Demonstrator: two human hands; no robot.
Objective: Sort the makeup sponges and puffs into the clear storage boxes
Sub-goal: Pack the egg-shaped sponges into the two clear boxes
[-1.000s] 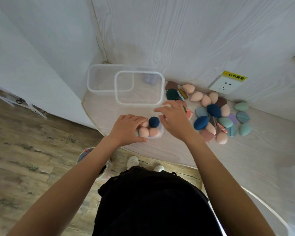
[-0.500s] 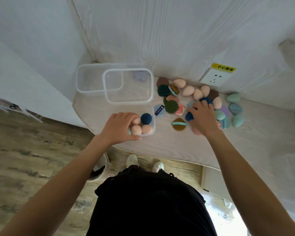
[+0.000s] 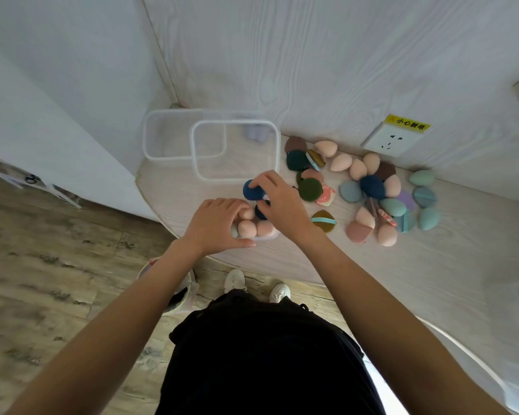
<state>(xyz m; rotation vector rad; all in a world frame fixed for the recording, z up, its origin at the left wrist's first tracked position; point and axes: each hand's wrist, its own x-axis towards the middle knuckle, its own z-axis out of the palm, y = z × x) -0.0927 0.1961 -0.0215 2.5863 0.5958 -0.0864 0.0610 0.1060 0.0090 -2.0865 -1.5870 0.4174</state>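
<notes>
Two clear storage boxes [image 3: 235, 151] stand empty at 12 o'clock on the pale table [image 3: 432, 265], while a smaller tub [image 3: 267, 235] at centre takes the sponges. The left hand [image 3: 216, 226] curls round the tub's near wall, steadying it. The right hand [image 3: 277, 199] pinches a navy sponge [image 3: 248, 190] above the tub; lowering and releasing it looks to be next. At 3 o'clock, the unsorted pile [image 3: 372, 190] waits, its flat puffs mingled among egg-shaped sponges, below a wall socket [image 3: 391, 139].

Clear glossy plastic boxes [image 3: 277, 151], matt foam sponges [image 3: 342, 162], pale woodgrain tabletop [image 3: 432, 265]
</notes>
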